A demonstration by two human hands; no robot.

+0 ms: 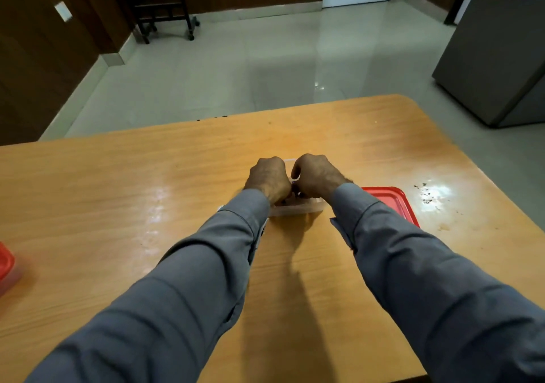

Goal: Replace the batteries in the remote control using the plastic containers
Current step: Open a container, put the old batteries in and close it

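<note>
Plainly both curled hands — left hand (269,177), right hand (315,176) — pinch something unclear over the clear container (298,209), lying crosswise.

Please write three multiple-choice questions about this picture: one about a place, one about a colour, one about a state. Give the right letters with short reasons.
1. Where does the loose lid lie?
A. right of the clear container
B. on the floor
C. at the table's far edge

2. What colour is that lid?
A. blue
B. red
C. green

3. How is the clear container?
A. closed
B. overturned
C. open, both hands over it

Key: 1 A, it lies behind the right sleeve. 2 B, plainly red. 3 C, left hand and right hand work above it with curled fingers.
</note>
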